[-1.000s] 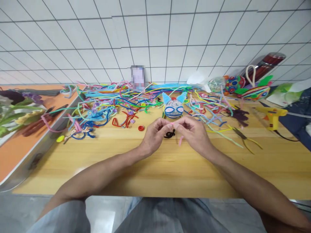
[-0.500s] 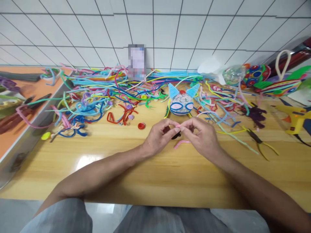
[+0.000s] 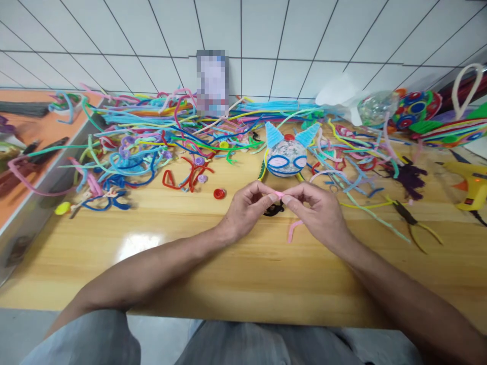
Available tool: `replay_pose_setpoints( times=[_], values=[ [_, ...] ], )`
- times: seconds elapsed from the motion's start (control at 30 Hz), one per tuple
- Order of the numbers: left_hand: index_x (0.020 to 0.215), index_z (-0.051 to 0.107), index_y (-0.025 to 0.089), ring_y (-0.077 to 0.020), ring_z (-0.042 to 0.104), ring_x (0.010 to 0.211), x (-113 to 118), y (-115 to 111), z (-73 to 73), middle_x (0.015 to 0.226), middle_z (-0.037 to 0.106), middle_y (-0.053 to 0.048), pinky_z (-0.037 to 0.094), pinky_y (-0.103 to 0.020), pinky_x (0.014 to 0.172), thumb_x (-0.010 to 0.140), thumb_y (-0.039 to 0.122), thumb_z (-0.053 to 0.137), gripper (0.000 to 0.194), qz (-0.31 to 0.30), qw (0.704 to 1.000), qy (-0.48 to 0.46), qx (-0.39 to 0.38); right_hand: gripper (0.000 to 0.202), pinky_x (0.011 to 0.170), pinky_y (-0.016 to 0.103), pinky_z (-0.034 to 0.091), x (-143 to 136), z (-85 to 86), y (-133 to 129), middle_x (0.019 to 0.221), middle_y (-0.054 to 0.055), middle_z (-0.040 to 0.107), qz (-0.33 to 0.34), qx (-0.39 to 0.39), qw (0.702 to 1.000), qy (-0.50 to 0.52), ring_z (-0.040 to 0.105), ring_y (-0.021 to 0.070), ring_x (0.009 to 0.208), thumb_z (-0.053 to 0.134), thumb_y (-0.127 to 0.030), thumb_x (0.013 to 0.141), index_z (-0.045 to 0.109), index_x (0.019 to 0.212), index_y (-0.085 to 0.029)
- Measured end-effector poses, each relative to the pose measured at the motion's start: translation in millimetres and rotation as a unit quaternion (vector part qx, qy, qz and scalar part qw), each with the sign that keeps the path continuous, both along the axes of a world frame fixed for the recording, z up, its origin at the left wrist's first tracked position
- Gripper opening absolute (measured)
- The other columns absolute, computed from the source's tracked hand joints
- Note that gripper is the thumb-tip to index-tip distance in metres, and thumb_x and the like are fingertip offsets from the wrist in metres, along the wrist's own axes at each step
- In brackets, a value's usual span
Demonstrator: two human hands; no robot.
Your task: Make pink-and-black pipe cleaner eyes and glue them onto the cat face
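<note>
Between my two hands is a pink pipe cleaner (image 3: 279, 194), pinched from both sides. My left hand (image 3: 247, 210) is closed on its left end with thumb and forefinger. On the other end the thumb and forefinger of my right hand (image 3: 319, 210) press together, and a pink tail hangs down below them. Just behind the fingers stands a round mask-like figure (image 3: 287, 158) with light blue pointed ears and blue-rimmed pink eyes. A black curled piece (image 3: 273, 209) lies under my fingertips, partly hidden.
Heaped pipe cleaners (image 3: 133, 157) line the back of the table (image 3: 228, 274). A red cap (image 3: 219, 193) lies left of my hands. Yellow-handled pliers (image 3: 414, 223) and a yellow glue gun (image 3: 467, 185) are on the right. A pixelated panel (image 3: 212, 83) leans at the wall.
My fingertips have drawn slightly apart, so more of the pink pipe cleaner shows between them. Its hanging tail has swung to the right. The view has shifted a little.
</note>
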State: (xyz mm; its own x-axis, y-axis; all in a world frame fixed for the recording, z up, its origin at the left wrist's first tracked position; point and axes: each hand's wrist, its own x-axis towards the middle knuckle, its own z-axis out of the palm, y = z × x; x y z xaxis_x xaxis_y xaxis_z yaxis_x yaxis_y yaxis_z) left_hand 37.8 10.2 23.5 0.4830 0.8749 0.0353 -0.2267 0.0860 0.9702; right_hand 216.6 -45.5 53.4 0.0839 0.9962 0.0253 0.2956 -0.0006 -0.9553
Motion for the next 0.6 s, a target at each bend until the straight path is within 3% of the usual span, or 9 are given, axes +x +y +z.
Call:
replay_pose_setpoints(
  times=[0.2,0.37,0.43,0.6],
  values=[
    [0.086,0.073,0.015,-0.0078,0.053,0.058,2.6,-6.0,-1.3,0.068,0.068,0.001,0.044,-0.021,0.057,0.081,0.050,0.087,0.038,0.017,0.998,-0.017,-0.060,0.030,0.037,0.024,0.054,-6.9,-8.8,-4.1,0.076,0.002,0.068,-0.032,-0.047,0.997,0.049,0.059,0.0136,0.058,0.076,-0.050,0.087,0.076,0.090,-0.020],
    [0.086,0.073,0.015,-0.0078,0.050,0.057,4.2,-7.4,-6.6,0.067,0.065,0.001,0.041,-0.022,0.055,0.081,0.054,0.085,0.042,0.008,0.997,-0.010,-0.070,0.020,0.049,0.025,0.051,-9.9,-11.0,-4.9,0.073,0.001,0.067,-0.054,-0.009,0.998,-0.013,0.058,0.0135,0.062,0.069,-0.038,0.090,0.072,0.083,-0.020],
    [0.088,0.074,0.015,-0.0093,0.053,0.060,3.1,-5.6,-6.3,0.072,0.067,-0.001,0.043,-0.023,0.058,0.084,0.055,0.082,0.041,-0.009,0.999,0.016,-0.035,0.015,0.053,0.026,0.047,-8.1,-8.7,-3.3,0.068,-0.001,0.063,-0.051,0.020,0.997,-0.057,0.054,0.0125,0.060,0.067,-0.031,0.089,0.069,0.079,-0.020],
    [0.092,0.076,0.017,-0.0117,0.055,0.067,-4.1,0.2,0.3,0.083,0.070,-0.004,0.042,-0.026,0.061,0.093,0.040,0.075,0.023,-0.008,0.981,0.120,0.151,0.013,0.058,0.027,0.041,-0.4,-0.1,1.1,0.065,-0.003,0.059,-0.008,0.123,0.975,-0.185,0.052,0.0122,0.060,0.063,-0.014,0.084,0.067,0.074,-0.022]
  ],
)
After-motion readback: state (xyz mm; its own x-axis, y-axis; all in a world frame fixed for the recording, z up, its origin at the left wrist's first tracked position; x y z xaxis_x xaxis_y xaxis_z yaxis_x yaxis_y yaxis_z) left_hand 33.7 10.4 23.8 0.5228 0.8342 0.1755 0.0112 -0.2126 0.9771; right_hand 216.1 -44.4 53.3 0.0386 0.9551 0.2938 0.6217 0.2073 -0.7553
